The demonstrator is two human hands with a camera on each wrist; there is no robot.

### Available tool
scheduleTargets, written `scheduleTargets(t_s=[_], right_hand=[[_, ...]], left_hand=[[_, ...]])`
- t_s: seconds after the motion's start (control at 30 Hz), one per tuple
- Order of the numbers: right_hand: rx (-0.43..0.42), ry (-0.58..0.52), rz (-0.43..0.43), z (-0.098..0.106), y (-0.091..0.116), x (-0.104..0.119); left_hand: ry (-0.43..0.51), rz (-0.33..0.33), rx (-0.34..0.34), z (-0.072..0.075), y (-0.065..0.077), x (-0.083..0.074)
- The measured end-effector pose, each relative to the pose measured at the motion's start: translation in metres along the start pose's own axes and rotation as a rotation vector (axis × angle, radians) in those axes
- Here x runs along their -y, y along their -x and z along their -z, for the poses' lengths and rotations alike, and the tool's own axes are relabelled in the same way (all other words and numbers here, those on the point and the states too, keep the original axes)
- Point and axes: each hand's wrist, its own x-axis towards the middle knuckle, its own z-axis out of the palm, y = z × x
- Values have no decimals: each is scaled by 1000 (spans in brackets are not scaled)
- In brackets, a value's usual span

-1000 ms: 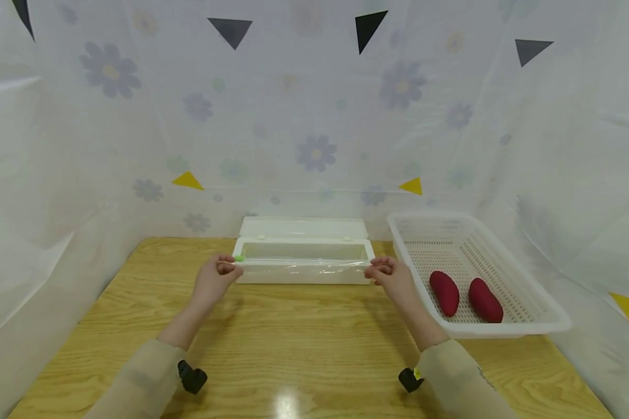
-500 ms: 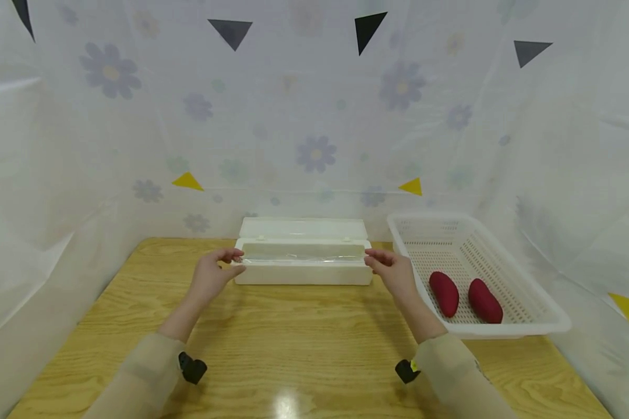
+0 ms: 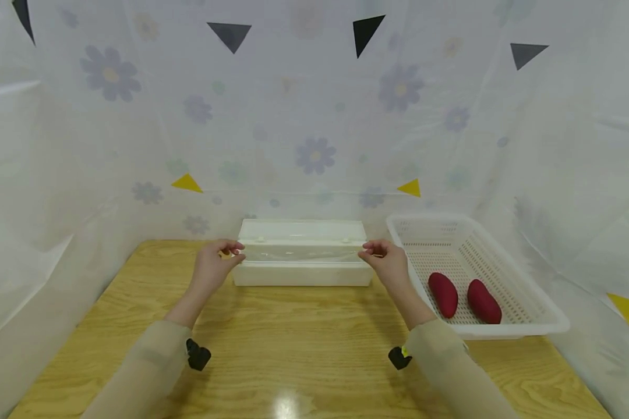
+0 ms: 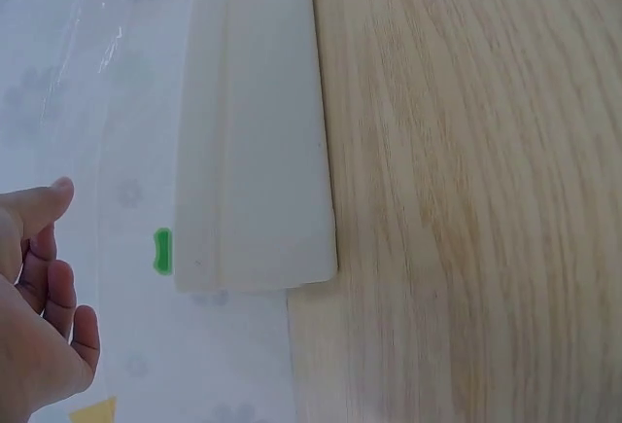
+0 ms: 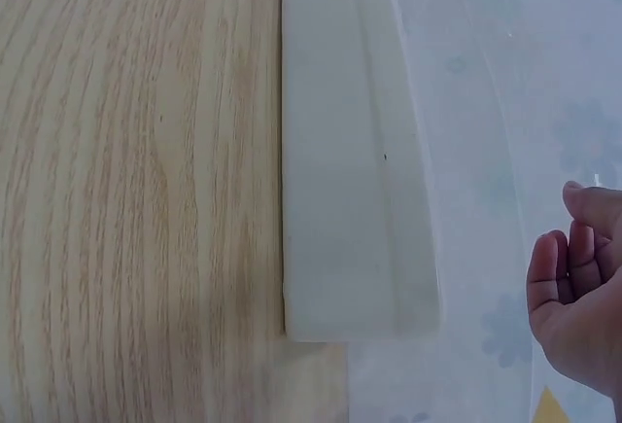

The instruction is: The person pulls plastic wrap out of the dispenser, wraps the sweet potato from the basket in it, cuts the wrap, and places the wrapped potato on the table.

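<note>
A long white cling film dispenser box (image 3: 301, 274) lies at the back of the table with its lid (image 3: 301, 229) tipped back. Clear cling film (image 3: 299, 255) stretches between my two hands just above the box opening. At the left end, my left hand (image 3: 215, 265) pinches the film's edge between thumb and fingers. My right hand (image 3: 388, 265) pinches the other end the same way. Both wrist views show the hands raised beyond the box, apart from it. A green slide cutter (image 4: 162, 251) sits at the box's left end in the left wrist view.
To the right stands a white perforated plastic basket (image 3: 524, 333). Inside it lie two dark red, oblong items (image 3: 443, 295) that look like sweet potatoes. A floral plastic sheet (image 3: 314, 116) hangs behind the wooden table (image 3: 293, 331).
One second ago the film lay drawn over the box's front edge. Both hands regripped at the rim, then rose slightly and moved away from me, lifting the film above the opening.
</note>
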Motion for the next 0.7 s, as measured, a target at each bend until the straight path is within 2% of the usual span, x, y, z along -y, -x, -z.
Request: scheduleTargets(t_s=[0.2, 0.47, 0.7], right_hand=[[2, 45, -2, 3, -5, 4], [1, 128, 79, 7, -11, 9], [33, 179, 32, 11, -16, 15]], left_hand=[[-43, -43, -17, -1, -6, -1], [-111, -146, -16, 3, -15, 3], [-198, -243, -41, 10, -21, 4]])
